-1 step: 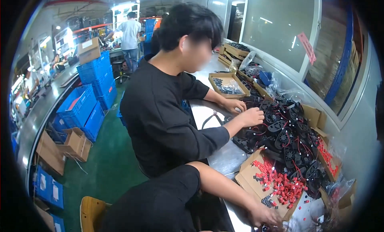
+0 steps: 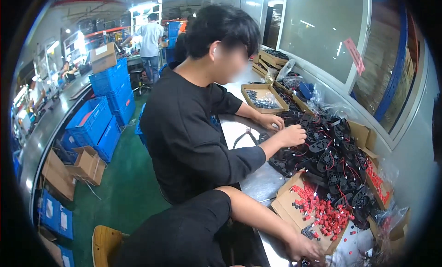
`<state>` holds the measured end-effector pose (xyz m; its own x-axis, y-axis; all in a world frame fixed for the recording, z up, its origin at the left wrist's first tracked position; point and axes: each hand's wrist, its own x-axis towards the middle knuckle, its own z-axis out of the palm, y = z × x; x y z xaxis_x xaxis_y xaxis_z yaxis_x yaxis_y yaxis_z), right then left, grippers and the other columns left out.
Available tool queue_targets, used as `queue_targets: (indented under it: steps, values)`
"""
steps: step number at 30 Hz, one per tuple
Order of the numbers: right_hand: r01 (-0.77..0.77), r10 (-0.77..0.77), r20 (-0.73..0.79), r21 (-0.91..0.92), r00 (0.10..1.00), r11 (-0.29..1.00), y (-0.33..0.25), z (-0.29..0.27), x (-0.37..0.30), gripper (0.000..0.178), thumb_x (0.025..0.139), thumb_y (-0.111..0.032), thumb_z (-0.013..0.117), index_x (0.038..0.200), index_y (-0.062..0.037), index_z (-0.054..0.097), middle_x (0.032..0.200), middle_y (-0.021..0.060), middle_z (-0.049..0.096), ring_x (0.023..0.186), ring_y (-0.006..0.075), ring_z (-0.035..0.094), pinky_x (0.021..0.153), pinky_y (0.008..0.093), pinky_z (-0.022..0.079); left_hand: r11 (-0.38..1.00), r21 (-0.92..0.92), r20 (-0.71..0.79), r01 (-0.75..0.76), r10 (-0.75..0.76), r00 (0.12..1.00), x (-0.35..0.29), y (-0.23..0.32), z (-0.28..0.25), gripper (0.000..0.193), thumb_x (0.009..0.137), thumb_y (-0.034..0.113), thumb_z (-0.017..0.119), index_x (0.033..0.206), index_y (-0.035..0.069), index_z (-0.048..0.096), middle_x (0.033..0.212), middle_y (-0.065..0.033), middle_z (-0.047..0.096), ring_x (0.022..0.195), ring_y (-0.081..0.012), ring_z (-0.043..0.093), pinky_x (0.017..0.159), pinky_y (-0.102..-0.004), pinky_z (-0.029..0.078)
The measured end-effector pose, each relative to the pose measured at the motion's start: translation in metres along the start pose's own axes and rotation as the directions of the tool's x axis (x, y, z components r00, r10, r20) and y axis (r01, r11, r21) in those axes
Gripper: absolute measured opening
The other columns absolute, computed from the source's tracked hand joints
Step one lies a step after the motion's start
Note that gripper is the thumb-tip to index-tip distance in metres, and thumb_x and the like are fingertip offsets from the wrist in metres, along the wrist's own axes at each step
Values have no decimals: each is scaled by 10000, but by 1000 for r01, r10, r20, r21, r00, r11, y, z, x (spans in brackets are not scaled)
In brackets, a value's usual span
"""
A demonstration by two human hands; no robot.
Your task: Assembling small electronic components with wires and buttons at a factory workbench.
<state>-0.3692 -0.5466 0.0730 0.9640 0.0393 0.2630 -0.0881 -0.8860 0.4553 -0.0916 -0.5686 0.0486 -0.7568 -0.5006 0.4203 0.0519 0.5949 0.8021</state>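
My left hand (image 2: 304,247) is at the lower edge, at the near end of the bench, its forearm coming across from the lower left. Its fingers curl downward, closed around something I cannot make out; a small dark thing shows beneath them. Just beyond it lies an open cardboard tray (image 2: 286,203) holding many small red parts (image 2: 329,217) and some grey-black ones (image 2: 309,232). Behind the tray rises a heap of black moulded pieces (image 2: 328,159) with red wires and white connectors. My right hand is out of view.
A co-worker in black (image 2: 184,133) sits at my left, both hands (image 2: 293,135) at the black heap. Near their arm lie pliers (image 2: 247,131). Farther along stands a box of small parts (image 2: 263,97). Blue crates (image 2: 110,92) and a wooden chair back (image 2: 105,246) stand left.
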Motion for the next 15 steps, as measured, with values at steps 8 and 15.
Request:
queue_targets:
  steps: [8,15]
  values:
    - [73,-68,-59,88,996,993,-2,-8,-5,640,814,-195,867,1330,-14,534,1156,164,662,1056,276,678,918,383,551,934,-337,-82,118,-154,985,4,1,3,453,772,18,734,1177,21,533,1041,-120,657,956,-234,670,771,-362,547]
    - [-587,691,444,809,570,-36,-32,-26,9,624,841,-98,841,1357,-28,496,1184,122,633,1061,207,659,931,354,545,776,-600,-80,194,-299,951,8,2,7,349,768,-46,691,1090,9,568,971,-86,679,893,-181,682,707,-322,555]
